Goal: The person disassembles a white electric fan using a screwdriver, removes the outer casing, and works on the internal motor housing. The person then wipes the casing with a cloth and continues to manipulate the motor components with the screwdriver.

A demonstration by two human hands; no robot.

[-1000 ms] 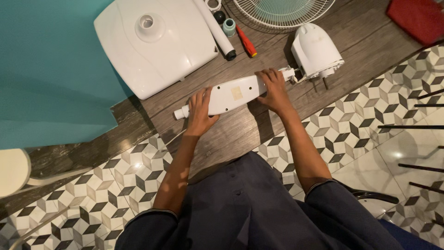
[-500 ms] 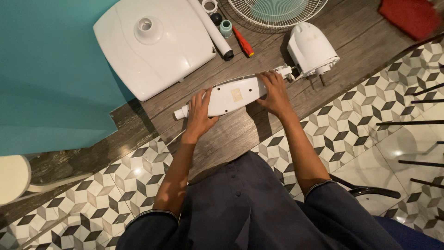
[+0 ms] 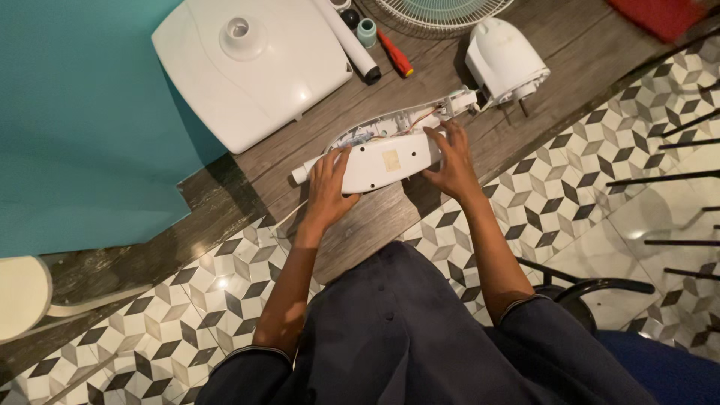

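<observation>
the white plastic housing cover [image 3: 386, 159] lies on the wooden floor strip [image 3: 420, 67], tilted up off the lower shell [image 3: 390, 124] with wires showing. left hand [image 3: 330, 187] grips its left end, right hand [image 3: 450, 161] its right edge, fingers spread. it looks light, stiff and thin, best held by both ends, mindful of the wires. 1 second earlier the cover sat closed; now it's lifted open

Fan parts on floor.
Housing [image 3: 386, 157] mid-floor; base [image 3: 251, 67] behind-left, motor head [image 3: 506, 60] behind-right, screwdriver [image 3: 395, 54] between.
</observation>
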